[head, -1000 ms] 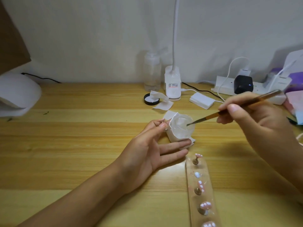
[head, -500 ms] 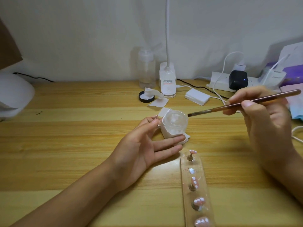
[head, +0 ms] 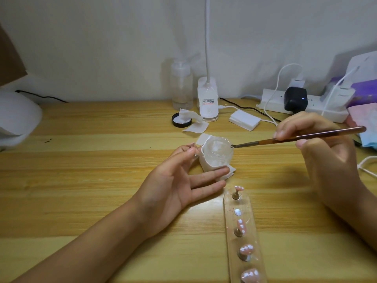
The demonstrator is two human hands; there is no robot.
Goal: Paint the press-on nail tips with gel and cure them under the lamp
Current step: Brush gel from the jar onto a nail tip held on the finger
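Observation:
A small clear gel jar (head: 217, 154) wrapped in white paper stands mid-table. My left hand (head: 179, 184) steadies it, thumb and forefinger pinching its left side, the other fingers stretched under its base. My right hand (head: 318, 144) pinches a brown-handled brush (head: 295, 138); its tip touches the jar's right rim. A clear holder strip (head: 244, 237) in front carries several pink-and-white nail tips (head: 246, 250) on small stands. The white curing lamp (head: 16, 117) sits at the far left edge.
At the back stand a clear pump bottle (head: 182, 86), a white clip lamp base (head: 208, 101), a black lid (head: 181, 120) with wipes, a white block (head: 244, 120) and a power strip (head: 306, 107) with plugs and cables. Purple and pink packets (head: 363, 107) lie far right.
The brush tip came out of the jar, hovered to its right, and has now come back to touch the right rim. My left hand stayed on the jar.

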